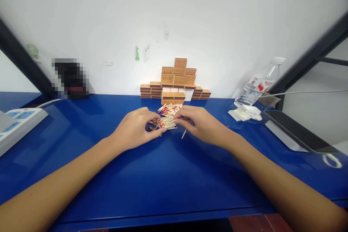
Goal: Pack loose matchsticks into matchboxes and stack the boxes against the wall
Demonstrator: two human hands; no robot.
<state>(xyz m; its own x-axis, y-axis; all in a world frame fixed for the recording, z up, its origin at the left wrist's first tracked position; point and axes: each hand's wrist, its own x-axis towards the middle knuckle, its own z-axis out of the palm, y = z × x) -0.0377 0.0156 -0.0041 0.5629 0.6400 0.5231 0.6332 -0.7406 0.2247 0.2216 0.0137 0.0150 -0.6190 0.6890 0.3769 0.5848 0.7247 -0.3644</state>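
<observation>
A loose heap of matchsticks (pixel 170 121) with red heads lies between my two hands on the blue table. My left hand (pixel 137 127) curves about the heap's left end, thumb and forefinger apart. Some darker sticks show beside its fingers, partly hidden. At the heap's right end, the fingertips of my right hand (pixel 198 121) are pinched together on matchstick ends. One single matchstick (pixel 184 134) slants out below that hand; whether it is held or lying there I cannot make out. More matchsticks (pixel 170 108) lie just behind, in front of the stacked matchboxes (pixel 178 79).
The matchboxes form a stepped stack against the white wall. To the right are a tilted water bottle (pixel 257 83), white plastic pieces (pixel 244 112) and a phone (pixel 299 130) on a white block. A power strip (pixel 23 125) and a dark blurred object (pixel 73 79) stand left.
</observation>
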